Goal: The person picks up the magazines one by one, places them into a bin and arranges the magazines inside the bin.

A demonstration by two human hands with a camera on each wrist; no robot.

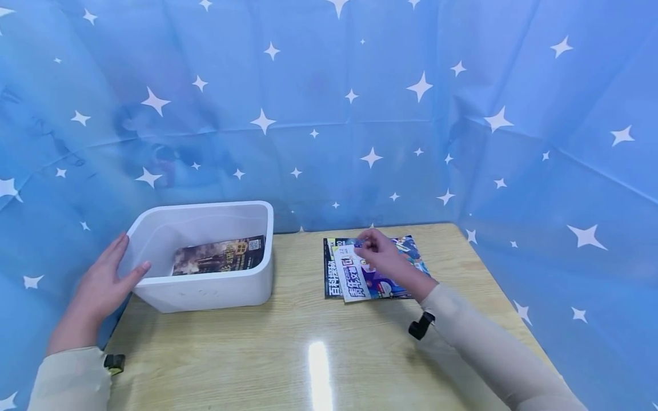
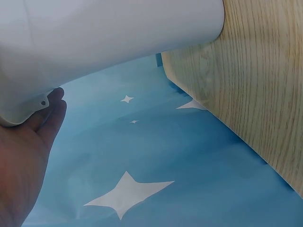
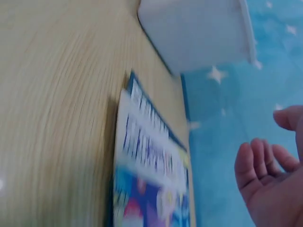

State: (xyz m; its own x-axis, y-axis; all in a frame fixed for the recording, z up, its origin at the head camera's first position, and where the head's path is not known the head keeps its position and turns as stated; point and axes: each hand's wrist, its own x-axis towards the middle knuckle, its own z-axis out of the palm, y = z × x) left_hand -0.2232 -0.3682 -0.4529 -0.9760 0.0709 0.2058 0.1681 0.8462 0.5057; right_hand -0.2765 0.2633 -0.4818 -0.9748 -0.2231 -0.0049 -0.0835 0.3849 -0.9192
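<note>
A white plastic bin (image 1: 205, 292) stands at the left of the table. My left hand (image 1: 103, 285) holds its left rim, the thumb over the near edge and the fingers along the outer side. In the left wrist view its fingers lie beside a small tab with a hole. Inside the bin lies a dark magazine (image 1: 218, 257) with yellow lettering. Right of the bin, a magazine with a white title strip (image 1: 354, 279) overlaps another magazine (image 1: 331, 274). Just over these, my right hand (image 1: 382, 254) has loosely bent fingers, thumb apart, with nothing between them in the right wrist view.
The wooden table (image 1: 247, 354) has its back edge close against a blue curtain (image 1: 308, 85) with white stars, which also hangs along both sides. A bright light reflection (image 1: 320, 374) shows on the tabletop near the front.
</note>
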